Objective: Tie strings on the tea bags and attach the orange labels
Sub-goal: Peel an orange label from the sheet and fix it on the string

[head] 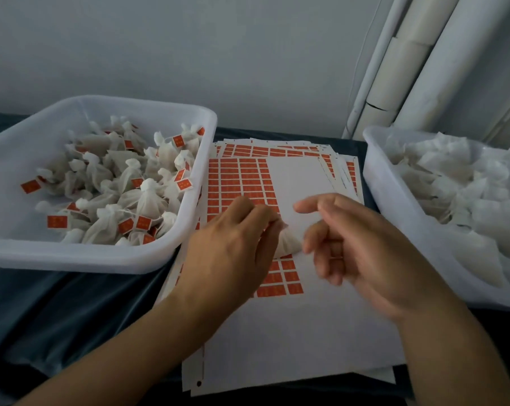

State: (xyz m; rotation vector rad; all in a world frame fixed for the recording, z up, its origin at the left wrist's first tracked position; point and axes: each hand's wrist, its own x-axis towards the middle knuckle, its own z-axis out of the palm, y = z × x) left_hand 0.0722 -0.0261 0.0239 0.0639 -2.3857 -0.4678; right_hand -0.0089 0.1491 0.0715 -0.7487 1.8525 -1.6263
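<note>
Over a stack of label sheets (292, 183) with orange labels (239, 177), the left hand (233, 247) pinches a small white tea bag (289, 244). The right hand (362, 244) hovers beside it, fingers loosely curled (blurred). A left tub (72, 256) holds tied, labelled bags (125, 183); a right tub (394, 218) holds untied white bags (467, 194).

The work surface is a table covered with a dark blue cloth (72, 306). A white plastic tub (101, 256) rests on it at left. A second white tub (394, 230) rests at right. Between them lies a stack of label sheets (292, 332), partly bearing orange labels (239, 177).
</note>
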